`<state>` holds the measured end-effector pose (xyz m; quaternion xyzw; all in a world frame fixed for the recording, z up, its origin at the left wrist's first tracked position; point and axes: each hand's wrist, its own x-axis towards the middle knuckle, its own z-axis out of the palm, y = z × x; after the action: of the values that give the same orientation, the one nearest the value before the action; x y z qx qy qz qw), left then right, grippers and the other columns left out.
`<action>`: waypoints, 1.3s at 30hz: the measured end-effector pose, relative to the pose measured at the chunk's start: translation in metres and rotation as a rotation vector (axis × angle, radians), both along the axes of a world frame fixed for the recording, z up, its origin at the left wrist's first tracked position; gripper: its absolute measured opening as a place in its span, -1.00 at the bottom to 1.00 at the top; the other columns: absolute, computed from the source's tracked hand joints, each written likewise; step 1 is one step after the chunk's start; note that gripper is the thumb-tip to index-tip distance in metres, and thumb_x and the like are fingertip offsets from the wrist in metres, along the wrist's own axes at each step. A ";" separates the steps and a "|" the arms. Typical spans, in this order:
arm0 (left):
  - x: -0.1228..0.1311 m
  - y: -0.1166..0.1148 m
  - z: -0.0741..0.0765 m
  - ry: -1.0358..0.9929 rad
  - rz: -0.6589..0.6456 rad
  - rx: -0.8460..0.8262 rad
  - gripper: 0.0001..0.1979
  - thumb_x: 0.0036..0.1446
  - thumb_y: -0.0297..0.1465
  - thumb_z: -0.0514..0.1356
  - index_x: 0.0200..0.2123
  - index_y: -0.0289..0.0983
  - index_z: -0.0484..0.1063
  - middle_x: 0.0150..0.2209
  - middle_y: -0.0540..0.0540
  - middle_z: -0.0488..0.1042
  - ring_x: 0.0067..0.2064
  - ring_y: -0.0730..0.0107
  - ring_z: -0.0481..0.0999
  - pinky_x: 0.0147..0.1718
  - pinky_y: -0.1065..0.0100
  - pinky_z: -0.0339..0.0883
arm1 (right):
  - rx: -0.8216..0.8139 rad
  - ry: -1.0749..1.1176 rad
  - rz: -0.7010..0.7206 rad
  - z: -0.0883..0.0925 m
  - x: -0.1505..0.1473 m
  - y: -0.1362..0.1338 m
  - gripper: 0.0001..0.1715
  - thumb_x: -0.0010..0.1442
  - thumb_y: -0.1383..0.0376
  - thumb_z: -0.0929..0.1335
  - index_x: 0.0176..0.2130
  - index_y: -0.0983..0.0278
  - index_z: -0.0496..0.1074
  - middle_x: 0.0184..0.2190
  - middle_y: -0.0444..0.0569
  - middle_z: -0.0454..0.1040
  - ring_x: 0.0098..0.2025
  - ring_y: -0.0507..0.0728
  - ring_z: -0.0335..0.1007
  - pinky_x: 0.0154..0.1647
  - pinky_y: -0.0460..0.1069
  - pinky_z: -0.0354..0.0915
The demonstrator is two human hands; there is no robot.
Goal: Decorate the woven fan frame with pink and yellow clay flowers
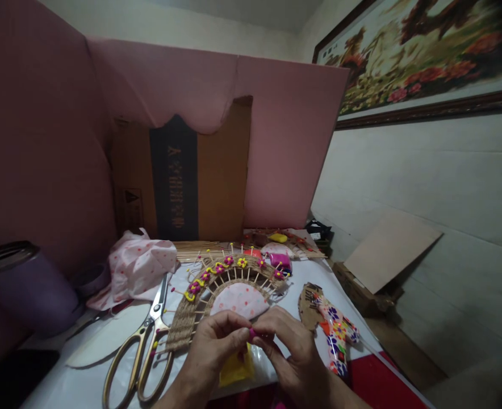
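A small lump of magenta modelling clay (pixel 251 334) is pinched between the fingertips of my left hand (pixel 214 349) and my right hand (pixel 291 343). Just beyond them lies a fan-shaped woven piece (pixel 183 318) of twine over thin sticks. Magenta and yellow clay flowers (pixel 228 261) and a wavy yellow strip decorate its upper band, and small coloured balls tip several sticks. White fabric with pink dots (pixel 238 300) covers its half-round centre. Under my hands is a yellow packet (pixel 236 369), partly hidden by my fingers.
Large gold-handled scissors (pixel 142 341) lie at left, near crumpled dotted cloth (pixel 140 264) and a purple jar (pixel 25 289). A magenta packet (pixel 280 261) sits behind the fan. To the right are torn cardboard (pixel 309 307) and a flower-patterned object (pixel 338 335). Pink panels (pixel 289 142) stand behind.
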<state>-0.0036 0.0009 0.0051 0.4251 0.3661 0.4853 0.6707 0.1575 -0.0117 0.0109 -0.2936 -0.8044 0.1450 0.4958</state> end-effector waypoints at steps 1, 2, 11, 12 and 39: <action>0.000 0.000 -0.001 0.001 0.003 0.001 -0.75 -0.31 -0.29 0.43 -0.56 -0.34 0.52 -0.66 -0.02 0.44 -0.63 0.55 0.31 -0.59 0.49 0.17 | 0.016 -0.013 0.005 0.000 0.000 0.000 -0.81 0.17 0.46 0.28 -0.20 0.25 0.37 -0.40 -0.03 0.45 -0.34 0.10 0.35 -0.32 0.00 0.31; 0.000 0.000 -0.001 0.001 0.007 0.002 -0.75 -0.31 -0.29 0.43 -0.57 -0.33 0.52 -0.66 -0.01 0.44 -0.64 0.55 0.31 -0.60 0.49 0.16 | 0.031 -0.028 0.010 0.000 0.000 0.001 -0.79 0.16 0.46 0.28 -0.18 0.25 0.37 -0.39 -0.03 0.46 -0.33 0.11 0.35 -0.33 0.00 0.31; 0.000 0.002 -0.007 0.021 -0.017 0.025 -0.72 -0.23 -0.24 0.39 -0.53 -0.35 0.52 -0.62 -0.04 0.46 -0.62 0.54 0.31 -0.59 0.49 0.17 | 0.037 -0.050 0.016 -0.003 0.002 0.003 -0.78 0.14 0.52 0.26 -0.21 0.27 0.35 -0.38 -0.03 0.42 -0.32 0.10 0.30 -0.29 0.01 0.26; 0.000 0.003 -0.007 0.022 -0.021 0.025 -0.72 -0.26 -0.25 0.40 -0.55 -0.36 0.52 -0.63 -0.04 0.45 -0.62 0.55 0.31 -0.60 0.50 0.16 | 0.027 -0.055 0.024 -0.003 0.002 0.003 -0.78 0.14 0.52 0.27 -0.21 0.27 0.34 -0.38 -0.02 0.42 -0.31 0.10 0.30 -0.29 0.01 0.25; -0.002 0.002 -0.008 0.049 0.019 0.060 -0.74 -0.21 -0.26 0.38 -0.60 -0.36 0.50 -0.67 0.00 0.41 -0.63 0.57 0.29 -0.61 0.52 0.14 | 0.008 -0.035 -0.006 -0.007 0.003 0.004 -0.83 0.15 0.46 0.30 -0.21 0.28 0.35 -0.36 0.00 0.42 -0.29 0.13 0.30 -0.29 0.02 0.24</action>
<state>-0.0060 0.0032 -0.0029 0.4530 0.3720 0.4919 0.6438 0.1603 -0.0079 0.0042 -0.2967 -0.8124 0.1352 0.4834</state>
